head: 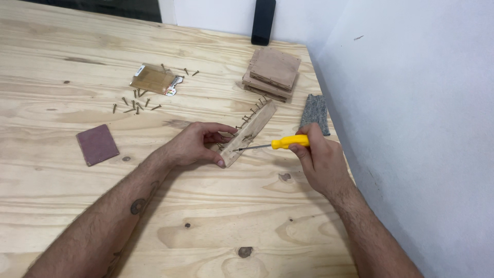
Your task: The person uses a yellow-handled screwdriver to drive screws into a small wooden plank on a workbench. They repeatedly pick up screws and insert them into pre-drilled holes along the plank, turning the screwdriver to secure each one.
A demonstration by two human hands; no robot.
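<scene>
left hand fingers clamped on 1 wood strip | right hand gripping 1 yellow screwdriver | 1 sandpaper square at 9 o'clock

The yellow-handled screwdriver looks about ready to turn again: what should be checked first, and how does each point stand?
1. Right hand has a closed grip on the yellow-handled screwdriver: ok.
2. Left hand steadies the narrow pale wooden strip on the plywood table: ok.
3. Screwdriver tip meets the strip's face: ok; whether it sits in a screw head: cannot tell.
4. Left fingers are away from the tip: not ok, the thumb is close by.
5. Spare small brass screws lie loose on the table: ok.
6. Row of screws along the strip's far edge fully driven: not ok, they stick out.
</scene>
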